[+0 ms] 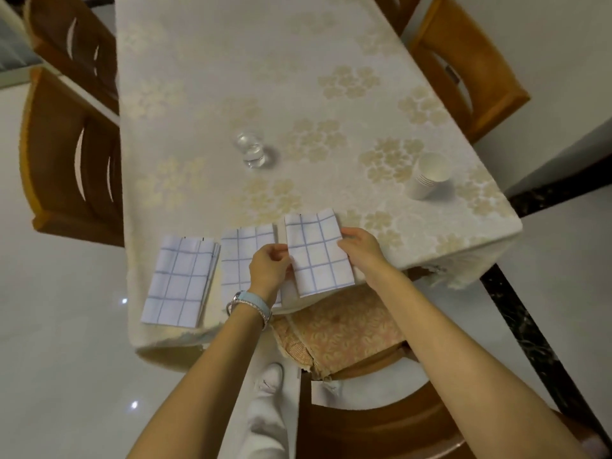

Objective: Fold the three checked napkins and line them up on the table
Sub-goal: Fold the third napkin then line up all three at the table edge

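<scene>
Nearest: a cushioned chair seat (344,329), pushed under the near edge of the desk (265,77). Above it, both forearms extended forward, with a watch (239,298) on the left wrist.

At the near desk edge, both hands on the right napkin (319,256). Left hand (270,265) at its left long edge, fingers curled and pinching the cloth. Right hand (359,248) at its right long edge, slightly farther up, fingers curled round that edge. One hand on either side, so neither clearly nearer.

Right napkin: folded to a narrow rectangle. Long axis near to far, far end tilted a little to the right, near end overhanging the desk edge above the seat. Cannot tell whether flat on the desk or slightly lifted.

Just beside it on the left, across a narrow gap: the middle napkin (241,256), folded, long axis also near to far, its near right part hidden under the left hand and wrist. Further left, apart by a small gap: the left napkin (180,279), folded, far end leaning slightly right. Row running left to right along the desk edge.

Judged step: final squaring of the third napkin. Decisive relation: the gap and parallelism between its left long edge and the middle napkin. Probably only a small shift or turn required.

Farther out: a clear glass (253,150) mid-desk, and a stack of paper cups (429,177) towards the right edge. Beyond, wooden chairs (76,167) along the sides.
</scene>
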`<action>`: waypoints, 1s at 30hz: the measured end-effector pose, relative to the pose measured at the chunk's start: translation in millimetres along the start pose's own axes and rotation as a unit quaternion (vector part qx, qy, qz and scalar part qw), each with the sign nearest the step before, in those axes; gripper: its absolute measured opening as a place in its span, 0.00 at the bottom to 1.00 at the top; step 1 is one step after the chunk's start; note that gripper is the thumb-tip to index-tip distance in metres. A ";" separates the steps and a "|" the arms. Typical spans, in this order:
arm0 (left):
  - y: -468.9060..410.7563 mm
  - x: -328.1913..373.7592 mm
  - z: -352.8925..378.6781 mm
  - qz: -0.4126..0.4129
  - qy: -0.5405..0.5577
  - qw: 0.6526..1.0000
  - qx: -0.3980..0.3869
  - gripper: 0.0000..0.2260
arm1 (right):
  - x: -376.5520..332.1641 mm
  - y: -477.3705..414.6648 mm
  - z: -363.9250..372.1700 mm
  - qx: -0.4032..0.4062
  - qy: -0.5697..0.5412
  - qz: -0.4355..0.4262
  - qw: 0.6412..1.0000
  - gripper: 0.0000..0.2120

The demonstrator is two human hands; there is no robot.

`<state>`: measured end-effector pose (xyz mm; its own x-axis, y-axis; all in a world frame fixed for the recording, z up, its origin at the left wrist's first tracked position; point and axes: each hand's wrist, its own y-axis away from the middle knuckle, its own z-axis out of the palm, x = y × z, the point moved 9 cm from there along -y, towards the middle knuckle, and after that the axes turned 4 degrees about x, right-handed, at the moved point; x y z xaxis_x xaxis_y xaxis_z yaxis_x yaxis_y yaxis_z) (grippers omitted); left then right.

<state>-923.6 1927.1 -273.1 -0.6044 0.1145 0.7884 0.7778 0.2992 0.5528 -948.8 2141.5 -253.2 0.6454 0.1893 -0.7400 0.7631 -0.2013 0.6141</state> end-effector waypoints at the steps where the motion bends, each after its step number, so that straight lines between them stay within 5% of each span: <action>1: 0.4 0.2 -1.1 0.003 0.003 1.000 0.003 0.10 | -0.3 0.1 1.2 -0.002 0.001 -0.001 1.000 0.19; 12: 28.5 20.4 -78.7 0.124 -0.022 0.989 0.079 0.09 | -33.4 22.3 -8.3 0.044 0.013 -0.115 0.992 0.12; 21: 23.5 -11.9 -230.0 0.112 -0.052 0.968 0.218 0.11 | -37.6 80.6 125.2 -0.083 -0.031 -0.103 0.991 0.09; 30: -22.6 -37.7 -261.4 0.058 -0.089 0.987 0.118 0.13 | -19.5 101.1 232.5 -0.088 0.015 -0.028 0.996 0.14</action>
<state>-873.2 1668.5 -244.8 -0.5510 0.3189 0.7712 0.7943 0.4837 0.3675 -891.9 1894.1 -240.4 0.5997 0.2248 -0.7680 0.7907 -0.0192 0.6119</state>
